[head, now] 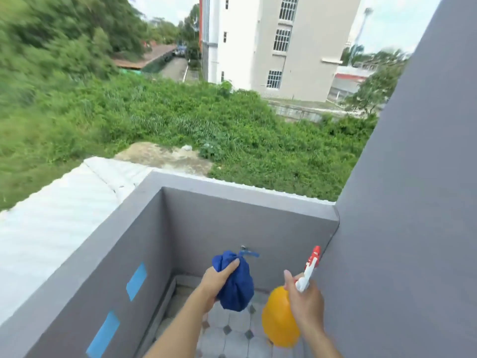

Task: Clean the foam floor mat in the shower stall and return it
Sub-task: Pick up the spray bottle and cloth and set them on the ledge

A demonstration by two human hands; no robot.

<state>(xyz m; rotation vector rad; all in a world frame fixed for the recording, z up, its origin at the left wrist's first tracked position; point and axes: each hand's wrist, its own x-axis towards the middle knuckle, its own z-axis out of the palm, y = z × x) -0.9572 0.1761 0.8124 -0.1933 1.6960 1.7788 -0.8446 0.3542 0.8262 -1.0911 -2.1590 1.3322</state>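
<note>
Two full grips: cloth (236, 282), bottle (280, 316)

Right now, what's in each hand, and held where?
Left hand grips a bunched blue cloth around its upper part. Right hand holds an orange spray bottle by the neck, under the trigger head.

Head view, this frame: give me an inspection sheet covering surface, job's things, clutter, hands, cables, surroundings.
Surface: tiled floor with small dark diamond insets, enclosed by grey walls; two blue rectangles on the left wall.
Job's things: bunched blue cloth and orange spray bottle with white and red trigger head; no foam mat in view.
Clutter: nothing seen.
Hands: left hand grips the cloth; right hand holds the bottle by its neck.
Cables: nothing seen.
Surroundings: blue-handled tap on the back wall; greenery and a pale building beyond.
</note>
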